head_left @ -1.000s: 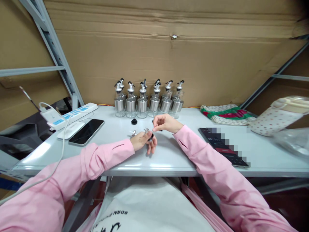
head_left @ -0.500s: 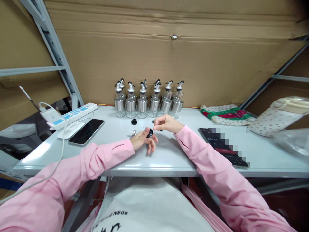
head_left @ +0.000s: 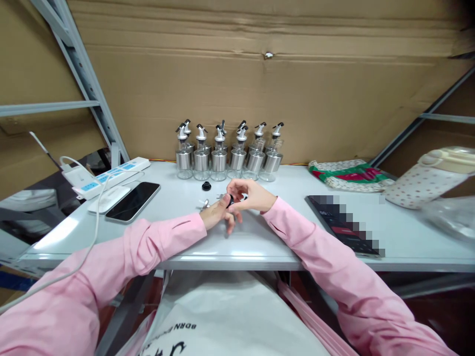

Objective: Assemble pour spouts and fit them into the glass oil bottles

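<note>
Low over the middle of the table, my left hand grips a small black part between thumb and fingers. My right hand curves round that same part from the right, its fingertips touching it and partly hiding it. Small metal and clear pieces show just left of my left hand. A black stopper lies on the table beyond my hands. Behind it stand several glass bottles with steel sleeves, topped with pourers with black flaps.
On the white table are a phone and power strip at left. A larger dark device, a patterned cloth and a dotted bottle lie at right. A white cable crosses my left sleeve.
My right hand has moved left and closed in on the black part, its fingers now touching it. My left hand has barely moved.
</note>
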The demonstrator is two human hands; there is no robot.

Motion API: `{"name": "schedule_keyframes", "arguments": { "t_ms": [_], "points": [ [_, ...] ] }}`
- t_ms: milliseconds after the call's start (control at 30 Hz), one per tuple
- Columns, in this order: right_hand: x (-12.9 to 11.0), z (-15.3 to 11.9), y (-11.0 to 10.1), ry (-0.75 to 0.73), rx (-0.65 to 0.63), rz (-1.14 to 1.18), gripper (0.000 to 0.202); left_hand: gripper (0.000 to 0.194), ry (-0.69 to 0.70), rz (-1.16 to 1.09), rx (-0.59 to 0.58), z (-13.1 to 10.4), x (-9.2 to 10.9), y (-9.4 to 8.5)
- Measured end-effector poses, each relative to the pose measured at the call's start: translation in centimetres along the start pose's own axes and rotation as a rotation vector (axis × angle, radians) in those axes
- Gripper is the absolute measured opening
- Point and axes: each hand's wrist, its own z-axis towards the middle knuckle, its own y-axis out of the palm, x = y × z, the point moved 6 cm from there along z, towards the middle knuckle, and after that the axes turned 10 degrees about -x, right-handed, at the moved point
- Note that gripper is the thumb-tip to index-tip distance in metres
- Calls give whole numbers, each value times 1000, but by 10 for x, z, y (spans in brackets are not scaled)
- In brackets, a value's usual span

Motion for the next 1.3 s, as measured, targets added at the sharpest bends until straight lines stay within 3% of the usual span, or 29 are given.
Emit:
{"name": "schedule_keyframes", "arguments": {
  "t_ms": [300, 433, 567, 867, 1300],
  "points": [
    [7, 0, -21, 17, 121, 122, 23, 67, 24, -15, -20, -2, 4, 3],
    [11, 0, -20, 83, 78, 41, 34, 60, 53, -30, 4, -1, 4, 3],
    [21, 0, -21, 189, 116, -57, 39, 55, 64, -56, 18, 0, 5, 3],
    [16, 0, -20, 109, 110, 8, 34, 47, -10, -111, 227, -6, 8, -8],
    [15, 2, -13, 120, 10, -66, 38, 55, -71, -65, 259, -8, 10, -6]
  ]
}}
